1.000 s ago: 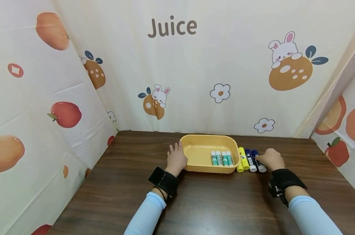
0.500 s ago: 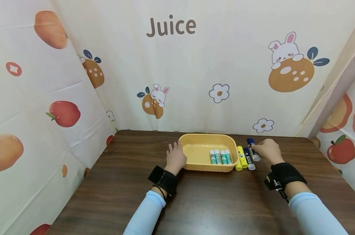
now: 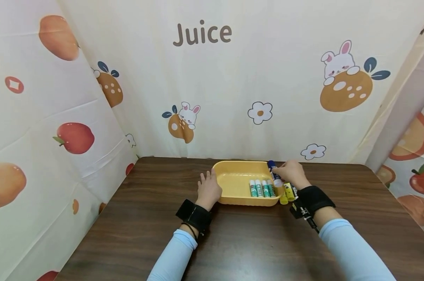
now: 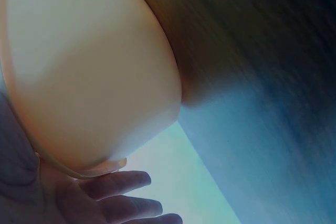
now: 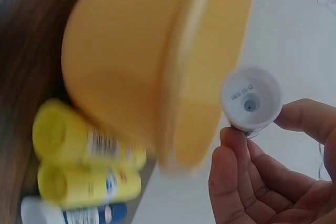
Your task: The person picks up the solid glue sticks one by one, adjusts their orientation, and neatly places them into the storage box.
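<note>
Dark wood counter at centre frame carries the yellow tray. Your right hand pinches a blue glue stick over its right rim; lower it beside the green sticks. Your left hand rests flat, steadying the tray.

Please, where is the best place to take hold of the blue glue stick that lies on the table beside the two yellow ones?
Probably pinch the blue glue stick across the middle of its round barrel, coming from above. It lies flat on the table, touching the nearer yellow glue stick along one side, so only the top and the outer side are free for the right hand.
</note>
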The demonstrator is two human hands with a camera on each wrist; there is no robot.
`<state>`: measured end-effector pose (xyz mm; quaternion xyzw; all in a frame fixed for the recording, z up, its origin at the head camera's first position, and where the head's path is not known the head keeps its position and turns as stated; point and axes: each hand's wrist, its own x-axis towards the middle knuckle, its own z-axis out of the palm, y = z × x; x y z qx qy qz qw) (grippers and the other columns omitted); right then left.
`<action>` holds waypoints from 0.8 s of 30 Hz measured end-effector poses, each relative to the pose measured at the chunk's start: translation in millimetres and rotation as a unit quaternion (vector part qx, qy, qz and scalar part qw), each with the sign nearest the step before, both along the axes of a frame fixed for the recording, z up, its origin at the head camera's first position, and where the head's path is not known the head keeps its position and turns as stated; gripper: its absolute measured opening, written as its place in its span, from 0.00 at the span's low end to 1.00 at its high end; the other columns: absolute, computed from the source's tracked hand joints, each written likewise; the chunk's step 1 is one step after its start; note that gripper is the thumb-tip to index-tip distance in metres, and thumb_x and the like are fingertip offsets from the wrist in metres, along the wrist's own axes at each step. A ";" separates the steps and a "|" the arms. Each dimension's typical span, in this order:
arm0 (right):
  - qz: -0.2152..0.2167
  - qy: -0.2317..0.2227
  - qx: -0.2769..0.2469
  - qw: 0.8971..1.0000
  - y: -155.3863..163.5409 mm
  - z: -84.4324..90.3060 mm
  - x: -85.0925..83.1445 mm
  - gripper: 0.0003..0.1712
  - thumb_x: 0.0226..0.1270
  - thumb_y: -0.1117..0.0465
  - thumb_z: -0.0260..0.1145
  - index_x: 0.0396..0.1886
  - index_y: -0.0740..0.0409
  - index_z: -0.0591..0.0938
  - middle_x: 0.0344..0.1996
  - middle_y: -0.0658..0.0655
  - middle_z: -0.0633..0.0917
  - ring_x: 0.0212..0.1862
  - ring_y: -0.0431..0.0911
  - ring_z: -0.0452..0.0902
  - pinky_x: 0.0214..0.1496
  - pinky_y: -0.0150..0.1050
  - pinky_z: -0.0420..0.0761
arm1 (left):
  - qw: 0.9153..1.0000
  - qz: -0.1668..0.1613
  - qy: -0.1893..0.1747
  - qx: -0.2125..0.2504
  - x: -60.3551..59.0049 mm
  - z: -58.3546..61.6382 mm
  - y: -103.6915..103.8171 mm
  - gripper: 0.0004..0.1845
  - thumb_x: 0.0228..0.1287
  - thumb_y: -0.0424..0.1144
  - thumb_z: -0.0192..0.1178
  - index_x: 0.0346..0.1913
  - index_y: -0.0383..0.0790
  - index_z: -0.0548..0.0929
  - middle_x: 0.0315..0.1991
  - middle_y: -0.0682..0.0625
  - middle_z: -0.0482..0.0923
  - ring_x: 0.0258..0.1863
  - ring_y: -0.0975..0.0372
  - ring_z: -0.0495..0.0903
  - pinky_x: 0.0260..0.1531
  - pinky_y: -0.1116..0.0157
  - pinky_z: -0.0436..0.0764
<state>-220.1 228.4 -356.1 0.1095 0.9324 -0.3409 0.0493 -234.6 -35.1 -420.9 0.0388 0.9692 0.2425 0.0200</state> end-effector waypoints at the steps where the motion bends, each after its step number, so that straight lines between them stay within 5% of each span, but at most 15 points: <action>1: 0.001 -0.003 -0.002 1.000 -6.8 -2.3 -1.8 0.20 0.61 0.53 0.61 0.22 0.67 0.82 0.14 0.52 0.78 0.23 0.46 0.78 0.23 0.33 0.75 | 1.000 0.000 0.000 0.000 0.1 -0.2 -0.1 0.33 0.65 0.31 0.45 0.73 0.39 0.51 0.71 0.36 0.54 0.72 0.41 0.47 0.68 0.45 0.55; 6: 0.010 -0.004 -0.020 1.000 -41.9 -17.0 -8.1 0.23 0.59 0.56 0.63 0.07 0.53 0.68 0.06 0.47 0.70 0.13 0.40 0.69 0.18 0.30 0.68 | 1.000 0.003 0.000 0.005 0.8 -0.7 -0.6 0.33 0.65 0.31 0.44 0.73 0.39 0.51 0.71 0.36 0.54 0.72 0.41 0.47 0.67 0.45 0.55; 17: 0.013 0.018 -0.027 0.999 -80.6 -38.3 -6.0 0.23 0.56 0.58 0.67 0.06 0.54 0.68 0.06 0.48 0.67 0.11 0.40 0.65 0.15 0.30 0.63 | 1.000 -0.006 0.006 0.006 1.2 -3.6 -0.7 0.34 0.64 0.31 0.46 0.73 0.38 0.52 0.71 0.36 0.55 0.72 0.41 0.47 0.67 0.44 0.55; 24: 0.016 0.031 0.027 0.999 -86.5 -50.0 -4.9 0.22 0.55 0.58 0.66 0.07 0.54 0.68 0.07 0.49 0.69 0.12 0.40 0.66 0.15 0.29 0.63 | 1.000 -0.006 0.003 0.000 2.2 -2.2 -3.4 0.34 0.65 0.32 0.45 0.73 0.39 0.51 0.71 0.37 0.54 0.72 0.41 0.47 0.67 0.45 0.55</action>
